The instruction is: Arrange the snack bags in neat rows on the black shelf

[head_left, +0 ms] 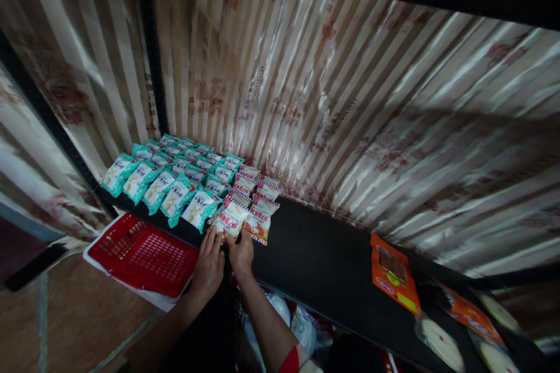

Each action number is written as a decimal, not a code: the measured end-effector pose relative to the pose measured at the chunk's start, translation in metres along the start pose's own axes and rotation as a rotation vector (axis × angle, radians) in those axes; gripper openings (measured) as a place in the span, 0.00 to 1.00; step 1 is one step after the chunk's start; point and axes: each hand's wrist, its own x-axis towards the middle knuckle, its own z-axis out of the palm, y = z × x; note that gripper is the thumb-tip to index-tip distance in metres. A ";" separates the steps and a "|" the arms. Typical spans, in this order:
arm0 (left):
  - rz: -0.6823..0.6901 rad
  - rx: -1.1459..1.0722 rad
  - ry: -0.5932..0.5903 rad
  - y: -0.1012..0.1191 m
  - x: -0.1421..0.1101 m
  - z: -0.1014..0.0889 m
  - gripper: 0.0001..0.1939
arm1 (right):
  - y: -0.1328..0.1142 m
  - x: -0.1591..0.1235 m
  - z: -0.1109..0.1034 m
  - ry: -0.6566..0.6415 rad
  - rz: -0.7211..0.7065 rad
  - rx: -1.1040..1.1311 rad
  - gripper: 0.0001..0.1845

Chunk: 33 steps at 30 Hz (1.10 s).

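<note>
My left hand (pixel 210 265) and my right hand (pixel 240 253) meet at the shelf's front edge, both on the near end of a white and red snack bag (pixel 230 217). Its lower edge is partly covered by my fingers, which hold it from either side. Right beside it lies another bag of the same kind, with orange at its bottom (pixel 260 218). More such bags (pixel 245 183) stand in short rows behind. To the left, several teal and white snack bags (pixel 175 195) fill close rows, the nearest teal bag (pixel 201 208) almost touching the one I hold.
A black shelf (pixel 315 256) runs to the right, bearing an orange packet (pixel 394 274) and round pale items in clear wrap (pixel 440 341). Below left is a red basket (pixel 153 253). Plastic-wrapped goods (pixel 303 326) sit underneath. Striped sheeting (pixel 306 87) hangs behind.
</note>
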 end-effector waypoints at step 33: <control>0.094 0.062 0.007 -0.003 0.019 -0.008 0.21 | -0.005 0.011 -0.001 -0.063 -0.079 -0.093 0.12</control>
